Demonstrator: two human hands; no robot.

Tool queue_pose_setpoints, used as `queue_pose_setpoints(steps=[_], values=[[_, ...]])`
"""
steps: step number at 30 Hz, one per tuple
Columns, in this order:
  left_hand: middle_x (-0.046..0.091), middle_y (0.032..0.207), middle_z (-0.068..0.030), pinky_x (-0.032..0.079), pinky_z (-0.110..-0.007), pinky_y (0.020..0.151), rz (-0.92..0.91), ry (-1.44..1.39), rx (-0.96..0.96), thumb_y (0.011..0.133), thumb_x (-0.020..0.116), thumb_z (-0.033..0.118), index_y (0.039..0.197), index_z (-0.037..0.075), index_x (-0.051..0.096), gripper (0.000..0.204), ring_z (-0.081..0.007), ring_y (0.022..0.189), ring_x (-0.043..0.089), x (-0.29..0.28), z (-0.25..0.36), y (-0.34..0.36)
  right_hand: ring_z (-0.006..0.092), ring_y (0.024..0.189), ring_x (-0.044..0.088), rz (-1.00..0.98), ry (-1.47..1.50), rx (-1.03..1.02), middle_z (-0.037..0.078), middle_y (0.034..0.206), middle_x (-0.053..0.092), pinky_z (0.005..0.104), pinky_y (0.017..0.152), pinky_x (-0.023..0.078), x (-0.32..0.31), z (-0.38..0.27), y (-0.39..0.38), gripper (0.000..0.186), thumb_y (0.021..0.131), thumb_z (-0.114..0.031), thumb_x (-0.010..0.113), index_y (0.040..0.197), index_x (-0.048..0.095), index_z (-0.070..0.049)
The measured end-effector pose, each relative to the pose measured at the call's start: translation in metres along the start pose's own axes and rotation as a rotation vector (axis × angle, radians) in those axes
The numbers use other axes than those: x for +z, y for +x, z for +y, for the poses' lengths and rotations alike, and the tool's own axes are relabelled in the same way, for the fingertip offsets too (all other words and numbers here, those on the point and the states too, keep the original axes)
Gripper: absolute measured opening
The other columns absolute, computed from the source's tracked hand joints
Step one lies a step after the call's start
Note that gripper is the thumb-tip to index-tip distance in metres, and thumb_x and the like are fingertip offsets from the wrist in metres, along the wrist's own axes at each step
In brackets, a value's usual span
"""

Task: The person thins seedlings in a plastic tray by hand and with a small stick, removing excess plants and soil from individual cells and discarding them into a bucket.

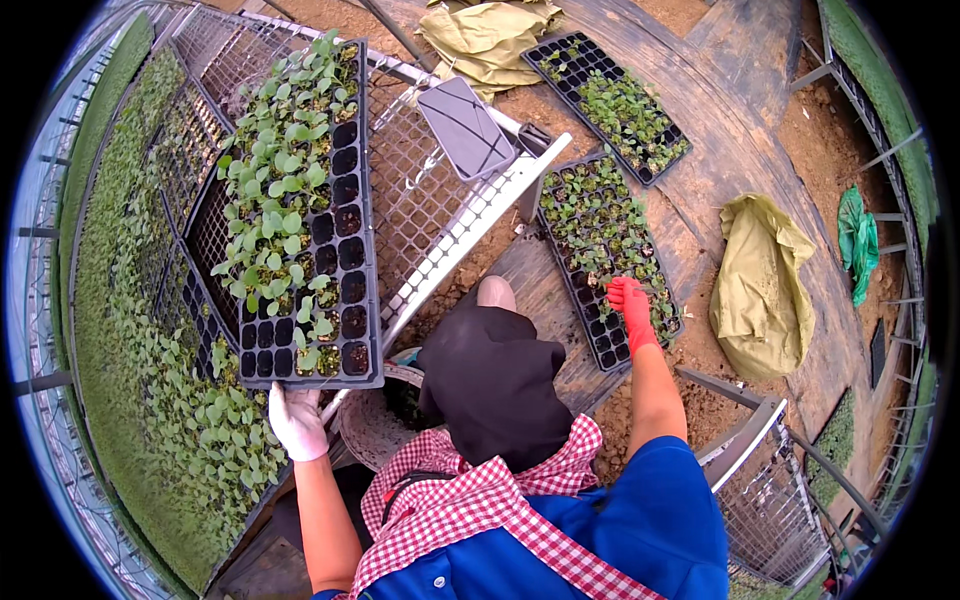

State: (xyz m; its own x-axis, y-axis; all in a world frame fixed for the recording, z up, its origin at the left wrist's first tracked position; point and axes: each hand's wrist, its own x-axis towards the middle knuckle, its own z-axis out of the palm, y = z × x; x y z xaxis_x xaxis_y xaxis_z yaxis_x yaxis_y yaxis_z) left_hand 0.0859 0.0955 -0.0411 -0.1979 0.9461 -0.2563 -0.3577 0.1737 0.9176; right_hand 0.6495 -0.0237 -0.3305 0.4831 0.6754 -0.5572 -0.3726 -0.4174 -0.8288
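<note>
Forward from the left hand (pixel 297 422) extends the seedling tray (pixel 337 245) it grips; the right hand (pixel 632 308) curls, contents unclear.

Room over mesh (pixel 400 205) beside tray (pixel 349 190); phone (pixel 463 122) obstructs.

Bright, diffuse daylight lights everything evenly, with only soft shadows. The left tray (pixel 369 260) looks crisp; the phone (pixel 462 125) mirrors dark lines. Fisheye distortion bows the plant bed (pixel 140 390), and black fills the corners.
</note>
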Motion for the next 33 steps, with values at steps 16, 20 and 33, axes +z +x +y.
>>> queue_pose_setpoints(steps=[16, 20, 33], values=[[0.054, 0.13, -0.0116, 0.053, -0.059, 0.082, 0.185, 0.064, -0.224, 0.096, 0.042, 0.041, 0.135, 0.007, 0.043, 0.052, -0.033, 0.116, 0.055, 0.021, 0.011, -0.008, 0.0352, 0.071, 0.058, 0.378, -0.826, -0.487, 0.015, 0.082, 0.061, 0.0435, 0.07, 0.047, 0.042, -0.043, -0.01, 0.031, 0.098, -0.026, 0.044, 0.082, 0.06, -0.004], [0.054, 0.131, -0.0115, 0.054, -0.057, 0.08, 0.185, 0.113, -0.228, 0.096, 0.042, 0.042, 0.136, 0.007, 0.042, 0.053, -0.0315, 0.117, 0.055, 0.032, 0.015, -0.011, 0.0174, 0.063, 0.057, 0.402, -0.708, -0.216, 0.005, 0.077, 0.064, 0.0334, 0.061, 0.048, 0.042, 0.0, 0.004, 0.026, 0.092, -0.021, 0.053, 0.114, 0.062, -0.012], [0.057, 0.127, -0.01, 0.058, -0.045, 0.07, 0.235, 0.243, -0.19, 0.094, 0.041, 0.046, 0.135, 0.009, 0.043, 0.055, -0.0278, 0.106, 0.062, 0.034, 0.012, -0.012, 0.0272, 0.081, 0.066, 0.436, -0.533, -0.054, 0.008, 0.087, 0.069, 0.0376, 0.074, 0.049, 0.095, 0.041, 0.036, 0.03, 0.079, -0.026, 0.074, 0.103, 0.065, -0.011]])
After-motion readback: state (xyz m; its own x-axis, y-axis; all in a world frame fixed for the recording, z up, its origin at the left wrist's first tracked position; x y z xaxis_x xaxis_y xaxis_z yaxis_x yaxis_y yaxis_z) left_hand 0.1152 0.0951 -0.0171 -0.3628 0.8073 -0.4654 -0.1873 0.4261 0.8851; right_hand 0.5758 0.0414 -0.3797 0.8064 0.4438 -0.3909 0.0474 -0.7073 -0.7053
